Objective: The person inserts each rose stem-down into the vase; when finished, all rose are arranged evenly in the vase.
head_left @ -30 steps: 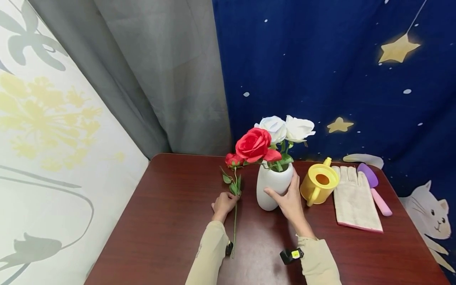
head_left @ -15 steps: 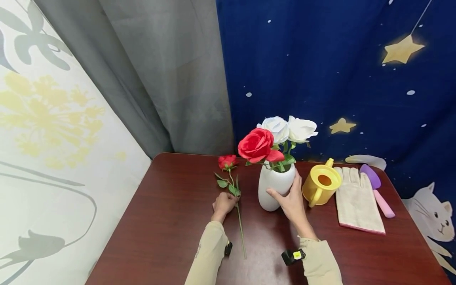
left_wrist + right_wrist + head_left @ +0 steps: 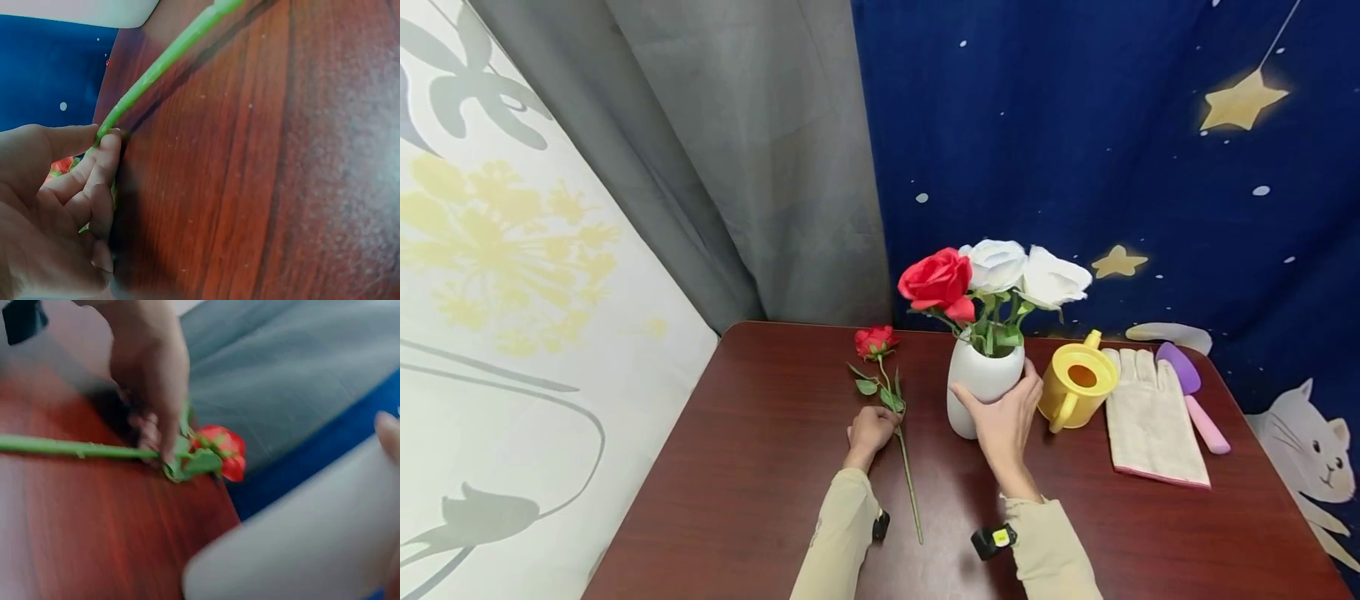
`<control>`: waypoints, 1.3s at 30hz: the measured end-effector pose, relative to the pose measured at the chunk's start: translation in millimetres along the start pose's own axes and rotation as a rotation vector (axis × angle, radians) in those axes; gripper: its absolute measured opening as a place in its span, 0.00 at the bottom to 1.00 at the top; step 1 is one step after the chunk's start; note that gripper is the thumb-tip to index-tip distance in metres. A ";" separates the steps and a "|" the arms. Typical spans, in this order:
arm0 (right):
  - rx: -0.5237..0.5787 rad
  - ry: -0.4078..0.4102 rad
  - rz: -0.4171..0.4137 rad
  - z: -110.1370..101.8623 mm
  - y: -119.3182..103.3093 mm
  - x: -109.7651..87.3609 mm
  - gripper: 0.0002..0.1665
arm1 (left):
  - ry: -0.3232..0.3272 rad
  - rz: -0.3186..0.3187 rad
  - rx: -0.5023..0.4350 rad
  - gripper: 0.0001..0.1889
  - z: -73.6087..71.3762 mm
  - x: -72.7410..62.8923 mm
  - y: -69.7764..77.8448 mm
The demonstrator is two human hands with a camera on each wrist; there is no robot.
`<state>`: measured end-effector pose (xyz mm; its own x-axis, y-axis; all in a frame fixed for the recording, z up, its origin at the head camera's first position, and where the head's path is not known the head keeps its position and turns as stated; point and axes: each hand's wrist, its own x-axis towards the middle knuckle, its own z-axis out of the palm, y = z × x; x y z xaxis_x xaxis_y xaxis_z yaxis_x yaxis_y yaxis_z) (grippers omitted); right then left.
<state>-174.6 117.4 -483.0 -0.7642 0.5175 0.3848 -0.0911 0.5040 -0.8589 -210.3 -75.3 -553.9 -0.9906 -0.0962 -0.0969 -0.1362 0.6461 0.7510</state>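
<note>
My left hand (image 3: pixel 872 430) pinches the green stem (image 3: pixel 156 65) of a red rose (image 3: pixel 876 342) between thumb and fingertips, just below its leaves. That rose is stretched out close over the table, bloom toward the back edge. My right hand (image 3: pixel 1004 415) grips a white vase (image 3: pixel 982 377) from its right side, thumb across the front. Out of the vase stand another red rose (image 3: pixel 937 280), leaning left, and two white roses (image 3: pixel 1051 278). In the right wrist view the pale vase (image 3: pixel 300 531) fills the lower right, with the left hand (image 3: pixel 153 381) at the stem beyond.
Right of the vase stands a yellow watering can (image 3: pixel 1077 385). Beside it lie a cream cloth glove (image 3: pixel 1153 425) and a small purple scoop (image 3: pixel 1178 368) with a pink handle. Curtains hang behind the dark red wooden table (image 3: pixel 745 467).
My right hand has turned the vase, swinging its roses: the white ones moved right and the red one rose slightly. In my left hand, the rose's bloom swung left and its stem end right.
</note>
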 end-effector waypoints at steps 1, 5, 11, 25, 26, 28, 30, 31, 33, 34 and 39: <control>-0.015 0.035 0.002 2.1 -0.9 -1.3 0.69 | -0.002 0.000 -0.001 0.08 0.6 0.1 -0.3; -0.033 0.065 0.015 1.6 -3.0 -3.9 0.69 | -0.016 0.004 0.012 0.08 2.0 0.6 -1.5; 0.081 -0.140 0.060 -14.6 -3.7 2.6 0.61 | 0.010 0.030 0.010 0.08 -1.1 0.1 -2.1; 0.069 -0.212 -0.033 -16.8 11.5 9.6 0.63 | -0.027 -0.005 -0.570 0.10 -11.7 -9.9 -21.2; 0.069 -0.210 -0.032 -16.2 12.2 9.2 0.63 | -0.022 -0.022 -0.595 0.11 -14.0 -12.4 -21.6; 0.075 -0.210 -0.023 -15.0 13.5 8.6 0.63 | -0.010 -0.061 -0.647 0.12 -19.1 -18.1 -20.9; 0.069 -0.202 -0.013 -14.1 14.1 8.3 0.63 | 0.007 -0.102 -0.711 0.13 -25.3 -23.3 -17.8; 0.064 -0.195 -0.007 -13.6 14.5 8.3 0.63 | 0.014 -0.120 -0.747 0.13 -28.7 -25.5 -15.4; 0.051 -0.177 -0.001 -12.6 14.2 9.0 0.63 | 0.030 -0.136 -0.826 0.14 -35.9 -28.1 -9.7; 0.040 -0.169 0.002 -12.2 14.0 9.3 0.63 | 0.037 -0.139 -0.874 0.14 -39.6 -29.1 -6.5; 0.024 -0.155 -0.005 -9.9 12.6 10.8 0.64 | 0.067 -0.146 -1.139 0.07 -56.7 -31.4 6.5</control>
<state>-177.7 136.2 -486.3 -0.8531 0.4012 0.3336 -0.1086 0.4887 -0.8657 -179.5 -110.9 -508.9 -0.9591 -0.1758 -0.2221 -0.1280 -0.4305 0.8935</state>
